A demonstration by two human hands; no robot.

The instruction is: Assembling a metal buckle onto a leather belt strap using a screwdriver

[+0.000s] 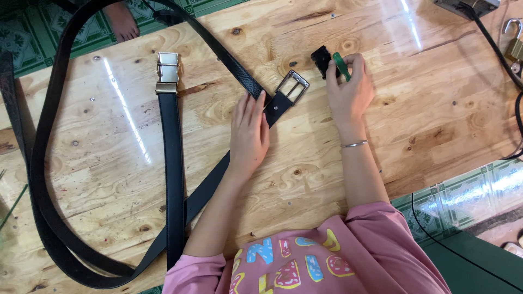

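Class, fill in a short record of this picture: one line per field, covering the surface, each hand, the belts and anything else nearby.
Surface: plywood board lying on green patterned floor tiles
Left hand: flat, pressing on the black belt just behind its silver frame buckle
Right hand: holds a green-handled tool and a small black piece
Wrist: silver bangle
Second belt: black, gold and silver plate buckle, untouched
Top right: padlock, black cable

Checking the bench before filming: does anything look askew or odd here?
Nothing damaged. The long black belt sprawls in a loop over the plywood table edge, and a bare foot shows beyond the far edge.
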